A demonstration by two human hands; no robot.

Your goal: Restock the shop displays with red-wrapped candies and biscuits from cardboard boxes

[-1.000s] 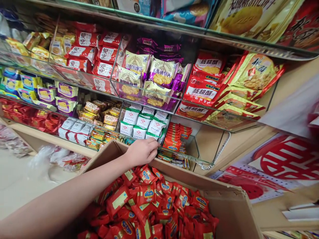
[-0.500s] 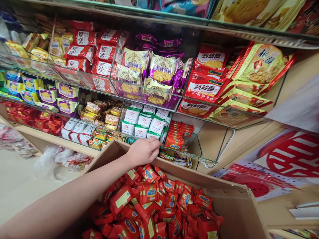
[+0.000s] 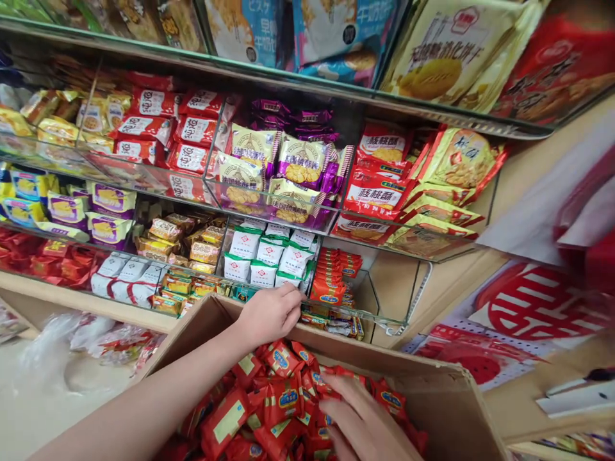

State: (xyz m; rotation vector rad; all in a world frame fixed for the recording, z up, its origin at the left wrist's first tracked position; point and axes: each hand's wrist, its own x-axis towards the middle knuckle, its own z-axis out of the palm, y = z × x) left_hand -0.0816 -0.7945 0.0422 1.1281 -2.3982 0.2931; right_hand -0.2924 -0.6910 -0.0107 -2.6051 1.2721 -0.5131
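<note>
My left hand [image 3: 270,314] reaches across the box to its far side, its fingers curled down where the rim meets the shelf's glass front. What they close around is hidden. Below is a cardboard box [image 3: 432,378] filled with small red wrapped snack packets [image 3: 283,397]. At the right part of the pile, my right hand [image 3: 362,416] lies over the packets with fingers apart, and I see none gripped in it. Just beyond my left hand are white packets with green edges [image 3: 269,253] and a stack of orange-red packets [image 3: 331,278] in glass compartments.
Glass-fronted shelves [image 3: 288,221] hold rows of wrapped biscuits, including purple-and-cream packs [image 3: 302,160] and red packs [image 3: 377,189]. Plastic bags [image 3: 110,346] lie on the floor at left. Red-and-white paper decorations [image 3: 533,301] hang at right.
My right hand has come into view from below, over the red packets. The shelves appear lower as the view tilts up. My left hand stays at the box's far rim.
</note>
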